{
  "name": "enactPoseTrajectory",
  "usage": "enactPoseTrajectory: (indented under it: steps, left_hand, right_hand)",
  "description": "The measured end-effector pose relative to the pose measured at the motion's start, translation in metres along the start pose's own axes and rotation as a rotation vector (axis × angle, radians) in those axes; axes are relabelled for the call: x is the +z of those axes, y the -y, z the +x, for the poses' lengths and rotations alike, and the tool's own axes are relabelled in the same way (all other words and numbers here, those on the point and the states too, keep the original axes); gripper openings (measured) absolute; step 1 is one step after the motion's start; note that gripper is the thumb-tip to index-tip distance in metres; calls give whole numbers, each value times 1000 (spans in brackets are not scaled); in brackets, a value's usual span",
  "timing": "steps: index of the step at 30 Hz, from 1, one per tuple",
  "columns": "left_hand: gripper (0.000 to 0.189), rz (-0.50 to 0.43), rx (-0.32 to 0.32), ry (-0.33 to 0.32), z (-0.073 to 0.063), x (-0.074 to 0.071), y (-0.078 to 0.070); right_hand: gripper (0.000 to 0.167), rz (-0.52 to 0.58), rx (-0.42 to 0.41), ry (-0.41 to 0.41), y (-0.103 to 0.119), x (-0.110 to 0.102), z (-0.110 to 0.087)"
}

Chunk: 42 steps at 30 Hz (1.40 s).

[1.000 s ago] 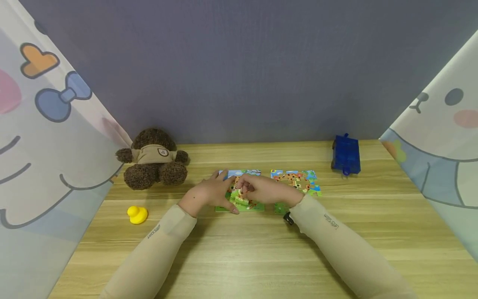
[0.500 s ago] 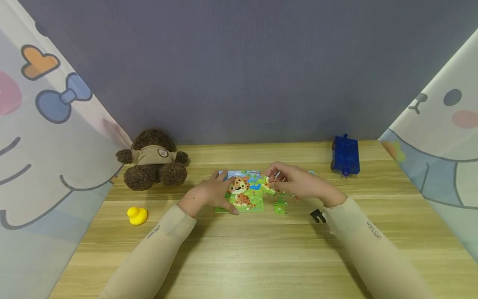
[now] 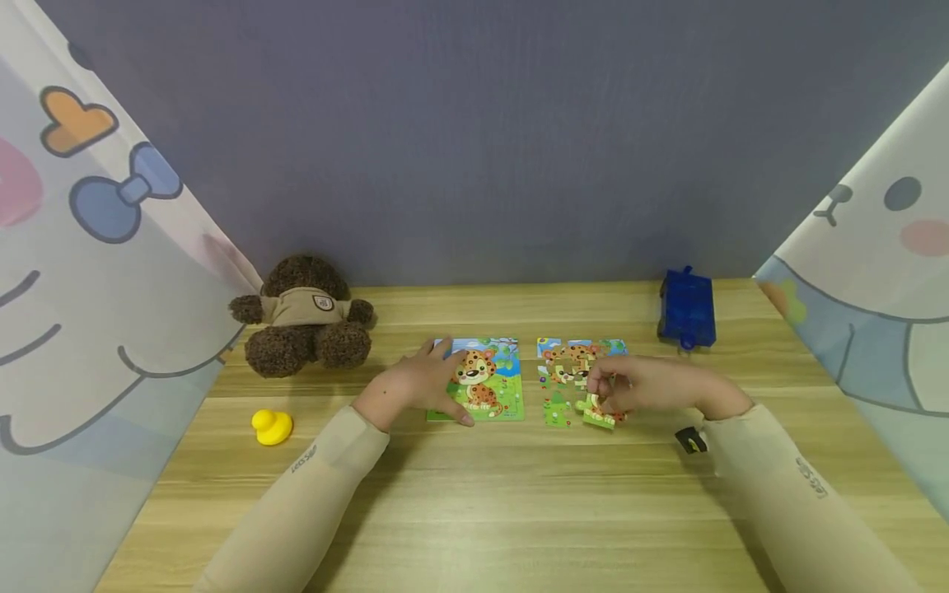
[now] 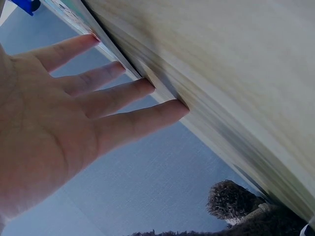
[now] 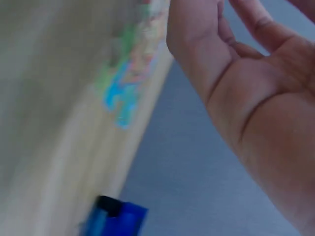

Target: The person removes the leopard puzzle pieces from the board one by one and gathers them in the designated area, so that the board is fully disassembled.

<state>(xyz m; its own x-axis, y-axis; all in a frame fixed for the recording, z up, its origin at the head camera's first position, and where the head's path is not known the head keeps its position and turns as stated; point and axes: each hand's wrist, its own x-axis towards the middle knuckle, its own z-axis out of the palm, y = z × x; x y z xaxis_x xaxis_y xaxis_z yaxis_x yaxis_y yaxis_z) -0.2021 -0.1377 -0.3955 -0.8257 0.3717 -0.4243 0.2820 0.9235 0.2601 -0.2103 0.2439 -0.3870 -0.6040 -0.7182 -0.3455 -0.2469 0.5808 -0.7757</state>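
Note:
My left hand (image 3: 415,384) rests with spread, straight fingers at the left edge of a picture card (image 3: 504,403) that shows a spotted leopard cub on grass; the left wrist view has its fingertips at the tabletop. To the right of the card lie jigsaw pieces (image 3: 558,409) of a like picture, partly joined, with gaps between some. My right hand (image 3: 648,384) pinches a green puzzle piece (image 3: 597,417) with the cub's feet on it, at the lower right of those pieces. In the right wrist view the fingertips are out of frame and the puzzle pieces (image 5: 125,88) are blurred.
A brown teddy bear (image 3: 304,317) sits at the back left, a yellow rubber duck (image 3: 273,427) in front of it. At the back right stands a blue toy wagon (image 3: 688,309). A grey wall rises behind the wooden table (image 3: 474,511).
My right hand has moved right with the puzzle piece, from over the picture card to the lower right of the jigsaw pieces. The left hand has stayed in place.

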Motion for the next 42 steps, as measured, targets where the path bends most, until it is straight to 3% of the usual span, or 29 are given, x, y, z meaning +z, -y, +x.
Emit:
enactPoseTrajectory:
  steps: [3,9,27,32,36,42]
  left_hand:
    - [125,-1,2,2,1,0,0]
    - [125,-14,7,-3,0,0,0]
    - [125,-8,6,-5,0,2,0]
    - [125,-3,8,-6,0,2,0]
    - [125,-2,6,-6,0,1,-1]
    - [127,26,3,-9,2,-1,-3]
  right_hand:
    - [13,16,3,25,-8,3,1]
    - [9,-38,-17,-13,-13,4,4]
    - [9,-32,-20,-32,-21,4,13]
    - [10,-79,-8,-81,-17,4,12]
    - [12,-122,-57,-140,-10,2,14]
    - [19,-119,-89,-156,10,1,21]
